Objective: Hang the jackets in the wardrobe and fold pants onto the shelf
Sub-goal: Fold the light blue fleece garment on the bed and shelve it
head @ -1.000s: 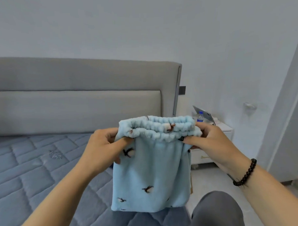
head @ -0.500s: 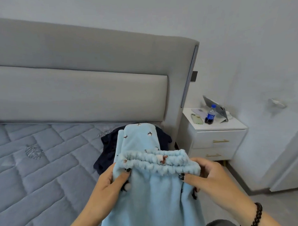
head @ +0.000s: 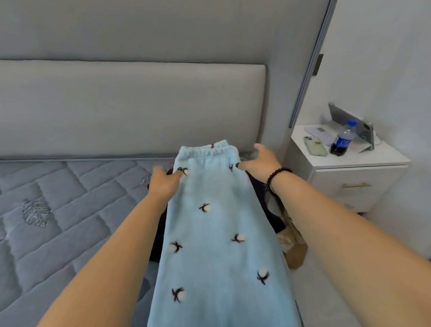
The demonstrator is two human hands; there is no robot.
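Observation:
Light blue fleece pants [head: 219,236] with small cotton-flower prints lie stretched lengthwise on the bed, the elastic waistband at the far end near the headboard. My left hand [head: 164,181] rests at the left edge just below the waistband, its thumb touching the fabric. My right hand [head: 260,163], with a dark bead bracelet on the wrist, is at the right edge with fingers spread and the thumb on the cloth. A dark navy garment [head: 272,216] lies under the pants and shows on both sides.
The quilted grey-blue mattress [head: 65,217] extends left; the grey padded headboard [head: 124,105] stands behind. A white nightstand [head: 356,180] on the right carries a cola bottle [head: 342,139], a phone [head: 314,146] and a propped tablet [head: 349,119]. Something brown [head: 294,248] lies on the floor beside the bed.
The pants went from being held up by the waistband to lying flat on the bed over the dark garment. Both hands let go of the waistband and now rest at its sides.

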